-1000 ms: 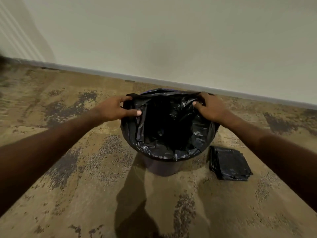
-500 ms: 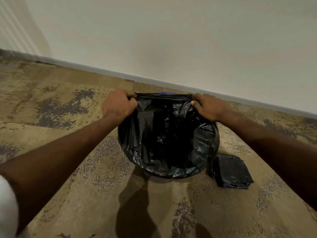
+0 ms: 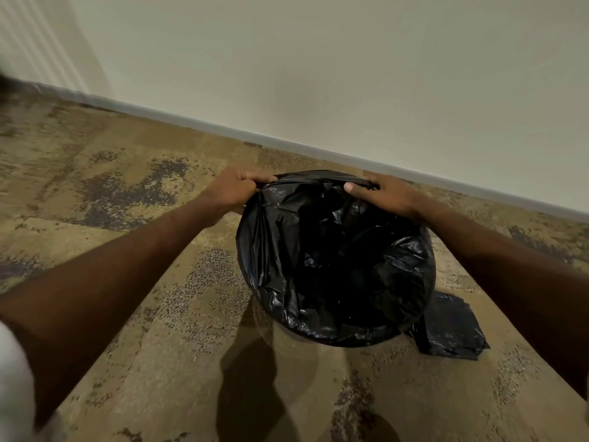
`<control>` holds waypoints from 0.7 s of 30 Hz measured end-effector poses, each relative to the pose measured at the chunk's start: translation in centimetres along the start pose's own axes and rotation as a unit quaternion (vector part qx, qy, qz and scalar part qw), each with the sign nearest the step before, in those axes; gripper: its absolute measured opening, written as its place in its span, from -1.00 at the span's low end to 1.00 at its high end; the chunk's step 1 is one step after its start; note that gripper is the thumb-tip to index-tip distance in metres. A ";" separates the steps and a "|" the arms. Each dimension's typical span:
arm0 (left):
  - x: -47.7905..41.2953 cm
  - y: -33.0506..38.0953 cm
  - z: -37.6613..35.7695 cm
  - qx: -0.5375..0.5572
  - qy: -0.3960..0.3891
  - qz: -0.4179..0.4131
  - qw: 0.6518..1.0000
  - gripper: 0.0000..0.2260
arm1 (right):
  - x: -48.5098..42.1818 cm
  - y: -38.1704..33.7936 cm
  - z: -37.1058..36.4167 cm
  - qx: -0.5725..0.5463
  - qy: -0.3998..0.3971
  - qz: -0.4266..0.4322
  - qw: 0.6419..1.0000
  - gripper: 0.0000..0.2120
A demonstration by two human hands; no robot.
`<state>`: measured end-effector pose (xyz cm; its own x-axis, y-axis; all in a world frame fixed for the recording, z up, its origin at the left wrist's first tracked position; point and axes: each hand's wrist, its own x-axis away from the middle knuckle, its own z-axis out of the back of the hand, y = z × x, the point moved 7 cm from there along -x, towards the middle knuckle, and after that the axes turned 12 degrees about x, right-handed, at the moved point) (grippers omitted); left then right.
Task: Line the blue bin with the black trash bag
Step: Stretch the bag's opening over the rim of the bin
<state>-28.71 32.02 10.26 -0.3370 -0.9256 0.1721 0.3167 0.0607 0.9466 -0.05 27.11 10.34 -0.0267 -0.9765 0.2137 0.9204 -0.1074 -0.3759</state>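
The black trash bag (image 3: 334,266) fills the mouth of the bin on the carpet, its plastic folded over the near rim and sides. The blue bin itself is hidden under the bag. My left hand (image 3: 234,189) is closed on the bag's edge at the far left of the rim. My right hand (image 3: 384,194) grips the bag's edge at the far right of the rim, thumb on the inside. Between the two hands the far edge of the bag is stretched in a straight line.
A folded stack of black bags (image 3: 449,330) lies on the carpet just right of the bin. A pale wall with a grey baseboard (image 3: 318,149) runs close behind the bin. Patterned brown carpet (image 3: 159,314) surrounds it.
Both hands have moved from the sides of the rim to its far edge and closed on the bag. The blue rim seen earlier at the back is now covered.
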 end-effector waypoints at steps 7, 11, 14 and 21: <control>0.7 -2.7 0.1 0.131 -0.017 0.055 0.990 -0.69 | 0.3 1.4 -0.4 0.017 0.005 -0.002 1.000 -0.33; 1.6 -1.8 0.7 -0.058 0.041 -0.098 0.993 -0.73 | 0.5 1.9 -0.6 -0.017 0.021 -0.011 1.000 -0.23; 2.0 -1.5 0.3 -0.077 0.058 -0.124 0.988 -0.74 | 0.5 2.7 -0.7 -0.050 0.023 -0.030 0.998 -0.28; 1.2 -0.8 1.9 0.061 0.115 -0.038 0.991 -0.69 | 3.2 3.8 -0.3 -0.109 0.044 -0.062 0.991 -0.30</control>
<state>-31.09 31.54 10.18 -0.1397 -0.9892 0.0447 0.1839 0.0184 0.9828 3.24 23.54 9.32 -0.1766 -0.9649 0.1942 0.8026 -0.2554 -0.5390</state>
